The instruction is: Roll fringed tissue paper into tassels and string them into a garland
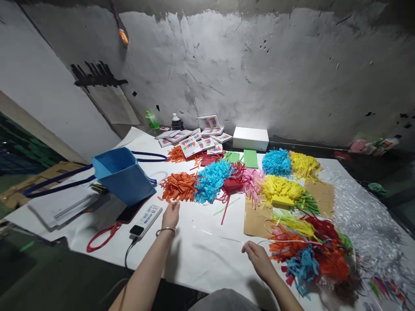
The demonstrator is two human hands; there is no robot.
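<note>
Here we are pinching a thin clear string (223,238) in our right hand (257,255), it running leftward across the table (207,259); our left hand (170,214), fingers loosely spread, is reaching toward orange paper strips (178,185).

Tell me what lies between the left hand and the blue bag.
In the head view, a white power bank with a cable lies between the left hand and the blue bag, beside a dark phone at the bag's foot.
</note>
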